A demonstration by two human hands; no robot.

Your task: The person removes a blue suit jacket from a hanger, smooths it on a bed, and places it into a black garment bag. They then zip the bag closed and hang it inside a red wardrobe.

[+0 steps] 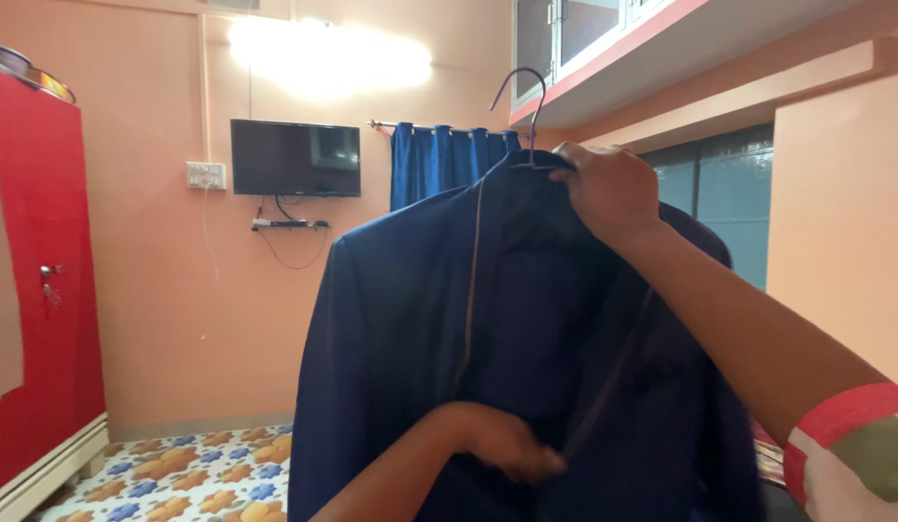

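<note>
Right hand (611, 188) grips the collar of a dark blue jacket (400, 319) on a purple hanger (526, 106), holding it up, while the left hand (512, 445) pinches its front edge lower down. Behind hang a blue curtain (439, 159) and wall television (295, 158); a red wardrobe (43, 290) stands left.

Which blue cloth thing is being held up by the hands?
The dark blue jacket on the hanger. The right hand grips its collar and the left hand touches its front. The blue curtain hangs far behind, untouched.
</note>
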